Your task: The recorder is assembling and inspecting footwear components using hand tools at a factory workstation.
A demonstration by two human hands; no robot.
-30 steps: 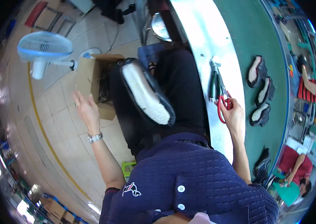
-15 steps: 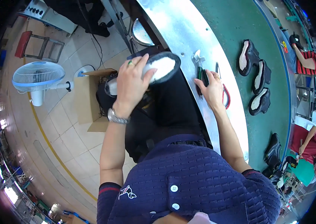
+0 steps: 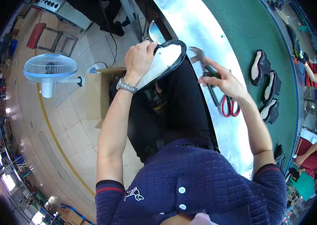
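My left hand (image 3: pixel 140 60) is closed on the edge of a black shoe upper (image 3: pixel 169 58) held over my lap. Its white underside faces up, with the rounded end pointing away from me. Over the metal bench, my right hand (image 3: pixel 229 80) grips a pair of pliers (image 3: pixel 211 70) by a green handle, thumb and fingers around it. The metal head is blurred and points toward the shoe. A dark handle or rod (image 3: pixel 214 96) shows below the fingers; whether it belongs to the pliers I cannot tell. Red-handled scissors (image 3: pixel 223 108) lie beside it.
The shiny bench (image 3: pixel 203 30) curves along my right side. Beyond it, several black shoes (image 3: pixel 259 69) rest on a green surface (image 3: pixel 241 41). An open cardboard box (image 3: pixel 94 93) and a fan (image 3: pixel 49 69) stand to my left. Other people work at the far right.
My right hand has closed on the pliers and drawn them up toward me. My left hand has turned the shoe, baring more of its white underside. The view has shifted slightly.
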